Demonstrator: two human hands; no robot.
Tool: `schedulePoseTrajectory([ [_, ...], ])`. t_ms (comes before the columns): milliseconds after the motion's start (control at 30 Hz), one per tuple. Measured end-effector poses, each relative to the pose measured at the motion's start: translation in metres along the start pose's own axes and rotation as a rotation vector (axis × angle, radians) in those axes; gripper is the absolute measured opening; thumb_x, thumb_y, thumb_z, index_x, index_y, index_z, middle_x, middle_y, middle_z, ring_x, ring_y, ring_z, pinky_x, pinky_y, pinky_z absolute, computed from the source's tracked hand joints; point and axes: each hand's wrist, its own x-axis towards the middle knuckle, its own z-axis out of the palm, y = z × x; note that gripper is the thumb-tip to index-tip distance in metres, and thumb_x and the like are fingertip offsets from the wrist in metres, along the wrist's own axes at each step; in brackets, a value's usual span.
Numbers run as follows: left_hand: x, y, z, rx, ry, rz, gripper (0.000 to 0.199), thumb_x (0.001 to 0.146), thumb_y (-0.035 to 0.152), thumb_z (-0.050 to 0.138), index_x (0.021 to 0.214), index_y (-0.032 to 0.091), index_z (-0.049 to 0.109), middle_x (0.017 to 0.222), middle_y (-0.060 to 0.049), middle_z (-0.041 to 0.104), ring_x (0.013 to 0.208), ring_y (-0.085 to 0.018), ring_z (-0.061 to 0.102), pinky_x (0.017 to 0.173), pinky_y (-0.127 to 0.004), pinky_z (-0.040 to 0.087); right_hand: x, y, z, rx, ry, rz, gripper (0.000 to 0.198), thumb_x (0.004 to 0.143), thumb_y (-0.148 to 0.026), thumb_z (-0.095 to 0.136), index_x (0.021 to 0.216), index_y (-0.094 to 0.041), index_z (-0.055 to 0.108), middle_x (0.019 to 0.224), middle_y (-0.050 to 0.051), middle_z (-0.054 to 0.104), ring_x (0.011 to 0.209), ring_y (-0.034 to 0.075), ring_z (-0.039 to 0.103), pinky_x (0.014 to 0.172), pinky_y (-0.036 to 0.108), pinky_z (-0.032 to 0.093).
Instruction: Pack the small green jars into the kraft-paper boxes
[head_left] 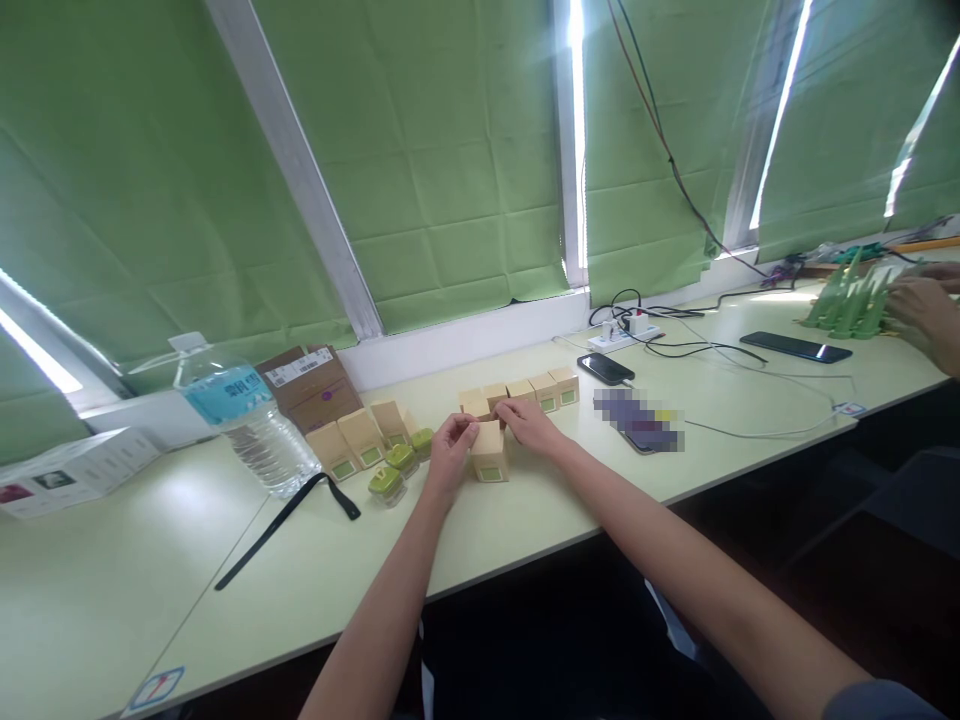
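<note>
Your left hand [452, 447] and right hand [527, 418] meet over a small tan box [489, 455] standing upright on the pale table [525, 510], approx. centre of view. Both hands pinch at the box's top edge, fingertips curled onto its flap, left from 9 o'clock, right from 2 o'clock. The box shows a green label low on its front.

At 12–1 o'clock from the box, just behind your hands, a row of the same tan boxes [544, 388] runs toward the right. At 9–10 o'clock a second group of boxes [360, 438] leans back, w/ three green jars [401, 468] just in front of them, near your left hand. Further out at 9 o'clock stands a big water bottle [244, 420], w/ a black strap [289, 515] lying beside it. A brown carton [307, 385] sits behind the bottle, against the wall.

At 2 o'clock, well apart from the box, a black phone [605, 368] lies by a white power strip [630, 328] w/ cables. Far right at 2–3 o'clock another person's hand [926, 310] touches a cluster of green cone pieces [851, 300]; a second phone [795, 347] lies near them.
</note>
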Motion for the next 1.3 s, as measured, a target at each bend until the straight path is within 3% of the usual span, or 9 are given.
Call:
schedulePoseTrajectory([
  [500,-0.001,-0.001,0.001,0.160,0.001,-0.095,0.027,0.084,0.044,0.058,0.080,0.018,0.063,0.076,0.000,0.060,0.072,-0.014,0.050,0.068,-0.025,0.038,-0.003,-0.001,0.002,-0.041,-0.045,-0.045,0.030,0.091,-0.032,0.046,0.068,-0.017,0.058,0.064,-0.002,0.054,0.061,0.012,0.044,0.057,0.026,0.029],
  [867,0.000,-0.003,0.001,0.164,-0.005,-0.124,0.028,0.081,0.046,0.061,0.077,0.019,0.063,0.075,-0.001,0.060,0.072,-0.016,0.050,0.067,-0.026,0.037,-0.002,-0.002,0.001,-0.064,-0.098,-0.039,0.032,0.092,-0.032,0.044,0.065,-0.018,0.054,0.063,-0.002,0.053,0.062,0.013,0.045,0.058,0.026,0.029],
  [1000,0.001,-0.006,0.000,0.181,-0.030,-0.131,0.030,0.082,0.048,0.059,0.076,0.019,0.063,0.074,-0.001,0.060,0.071,-0.016,0.050,0.065,-0.026,0.037,-0.006,-0.004,-0.001,-0.043,-0.218,0.064,0.041,0.096,-0.037,0.040,0.059,-0.020,0.045,0.056,-0.002,0.048,0.053,0.014,0.044,0.055,0.027,0.031],
  [1133,0.001,-0.009,-0.001,0.201,-0.081,-0.138,0.031,0.086,0.046,0.054,0.078,0.018,0.066,0.078,-0.002,0.062,0.073,-0.018,0.052,0.066,-0.027,0.038,-0.009,0.000,0.000,0.009,-0.295,0.172,0.047,0.099,-0.047,0.035,0.062,-0.022,0.049,0.052,0.000,0.051,0.048,0.015,0.048,0.055,0.030,0.036],
  [1300,0.000,-0.009,0.000,0.211,-0.088,-0.132,0.031,0.086,0.045,0.053,0.077,0.018,0.066,0.078,-0.003,0.063,0.073,-0.018,0.053,0.066,-0.027,0.038,-0.008,-0.002,-0.002,-0.045,-0.248,0.079,0.048,0.099,-0.047,0.036,0.062,-0.020,0.052,0.055,0.001,0.054,0.052,0.016,0.049,0.056,0.029,0.034],
])
